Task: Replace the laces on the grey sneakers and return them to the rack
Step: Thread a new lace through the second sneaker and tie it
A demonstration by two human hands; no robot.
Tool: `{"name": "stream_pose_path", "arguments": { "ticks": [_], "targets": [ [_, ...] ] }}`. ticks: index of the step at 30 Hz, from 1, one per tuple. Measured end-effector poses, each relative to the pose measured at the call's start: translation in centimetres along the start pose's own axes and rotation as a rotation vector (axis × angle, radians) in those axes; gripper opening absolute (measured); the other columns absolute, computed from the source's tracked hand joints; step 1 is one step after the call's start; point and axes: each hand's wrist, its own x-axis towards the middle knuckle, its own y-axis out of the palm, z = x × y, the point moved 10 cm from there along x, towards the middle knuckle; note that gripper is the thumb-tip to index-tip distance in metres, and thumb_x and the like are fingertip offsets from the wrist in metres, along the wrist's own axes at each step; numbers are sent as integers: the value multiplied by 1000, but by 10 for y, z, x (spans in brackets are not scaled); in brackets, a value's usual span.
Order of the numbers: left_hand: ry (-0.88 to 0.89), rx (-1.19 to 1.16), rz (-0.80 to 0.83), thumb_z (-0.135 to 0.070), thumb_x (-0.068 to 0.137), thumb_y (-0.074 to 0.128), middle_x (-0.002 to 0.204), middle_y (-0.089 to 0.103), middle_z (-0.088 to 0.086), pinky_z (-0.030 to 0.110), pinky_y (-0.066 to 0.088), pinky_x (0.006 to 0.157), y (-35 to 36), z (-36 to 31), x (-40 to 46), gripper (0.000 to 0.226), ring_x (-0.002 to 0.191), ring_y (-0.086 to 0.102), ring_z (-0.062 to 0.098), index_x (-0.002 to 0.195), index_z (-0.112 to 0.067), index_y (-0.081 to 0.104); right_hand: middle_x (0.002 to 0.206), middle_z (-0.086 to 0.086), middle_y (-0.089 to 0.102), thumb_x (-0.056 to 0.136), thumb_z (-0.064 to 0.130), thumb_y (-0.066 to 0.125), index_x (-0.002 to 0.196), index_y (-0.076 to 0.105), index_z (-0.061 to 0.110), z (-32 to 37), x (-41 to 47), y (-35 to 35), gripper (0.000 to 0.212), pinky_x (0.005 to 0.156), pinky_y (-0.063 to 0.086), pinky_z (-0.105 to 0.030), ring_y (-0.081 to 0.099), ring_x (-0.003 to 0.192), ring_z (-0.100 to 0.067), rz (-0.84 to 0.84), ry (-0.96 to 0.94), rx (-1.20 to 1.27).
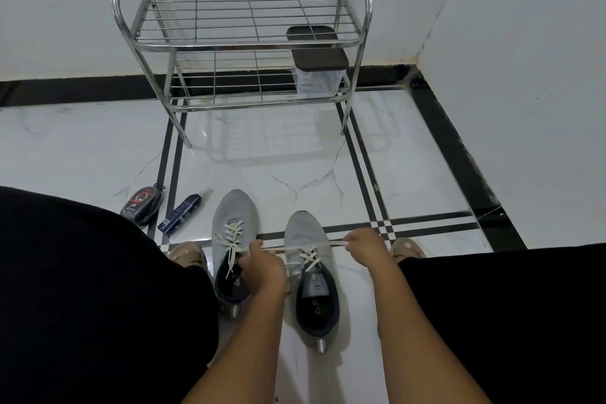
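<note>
Your left hand (262,267) and right hand (365,248) each pinch an end of the flat white lace (306,244) in curled fingers, pulling it taut sideways. It crosses the grey knit sneaker (308,269) at 3 o'clock of its laced twin (231,233).

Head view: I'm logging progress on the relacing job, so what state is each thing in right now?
Left sneaker: laced, ends loose, on the floor.
Right sneaker: laced, on the floor.
Right sneaker's lace: both ends pulled taut sideways.
Left hand: pinches one lace end.
Right hand: pinches the other end.
Rack: upright, no sneakers on it.
Lidded container: closed, on the lower shelf.
</note>
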Motion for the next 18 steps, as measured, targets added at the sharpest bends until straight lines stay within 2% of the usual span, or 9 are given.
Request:
{"name": "stream_pose_path", "arguments": {
  "ticks": [1, 3, 5, 6, 8, 10, 12, 15, 18],
  "targets": [
    [121, 162, -25, -12, 92, 53, 126, 48, 16, 35, 39, 78, -1, -13, -7, 31, 106, 51, 36, 121, -22, 58, 98, -3, 64, 89, 3, 51, 105, 70, 13, 13, -3, 10, 27, 75, 49, -27, 60, 78, -13, 55, -56, 100],
    [381, 288, 26, -9, 89, 52, 127, 48, 11, 35, 41, 79, 15, -38, -16, 37, 111, 49, 31, 124, -23, 58, 84, -4, 65, 87, -2, 56, 88, 68, 12, 36, -10, 24, 19, 70, 51, -23, 58, 63, -8, 132, -130, 250],
    [529, 240, 264, -9, 92, 47, 128, 56, 8, 36, 45, 92, 47, -47, -20, 40, 116, 52, 26, 128, -23, 58, 73, -3, 65, 85, -4, 61, 77, 62, 13, 46, -15, 29, 19, 64, 53, -18, 59, 58, -9, 155, -168, 316],
    [531, 181, 389, -11, 95, 44, 127, 60, 7, 38, 46, 96, 60, -45, -20, 38, 116, 54, 25, 129, -23, 57, 70, -2, 64, 84, -4, 63, 76, 61, 13, 49, -14, 32, 19, 61, 53, -16, 60, 57, -9, 167, -184, 335],
    [494, 161, 520, -21, 98, 42, 116, 66, 4, 39, 48, 93, 72, -37, -21, 31, 109, 59, 23, 122, -26, 60, 70, -2, 65, 83, -2, 66, 77, 62, 13, 48, -13, 32, 16, 67, 55, -21, 62, 58, -11, 173, -186, 374],
    [478, 211, 512, -37, 93, 44, 100, 70, 1, 42, 50, 87, 76, -29, -17, 23, 98, 62, 24, 101, -31, 65, 72, -4, 65, 82, -1, 68, 78, 62, 12, 40, -8, 27, 15, 66, 54, -21, 62, 59, -11, 126, -158, 385],
    [451, 212, 472, -38, 93, 47, 94, 69, 3, 44, 49, 86, 72, -27, -12, 20, 95, 61, 27, 90, -30, 65, 77, -7, 67, 80, -5, 68, 77, 62, 12, 31, -5, 21, 17, 60, 49, -16, 62, 61, -11, 69, -121, 392],
    [456, 268, 378, -31, 97, 48, 98, 69, 4, 40, 48, 86, 60, -34, -7, 21, 97, 61, 27, 95, -23, 68, 91, -12, 66, 82, -12, 61, 77, 60, 11, 24, -1, 21, 23, 54, 45, -12, 63, 66, -15, 77, -65, 439],
    [460, 237, 407, -40, 93, 50, 93, 69, -1, 38, 50, 83, 61, -36, -9, 21, 92, 62, 22, 91, -27, 67, 94, -12, 62, 87, -13, 54, 91, 61, 0, 27, -4, 30, 16, 56, 48, -11, 63, 67, -16, 132, -44, 533]
  ]
}}
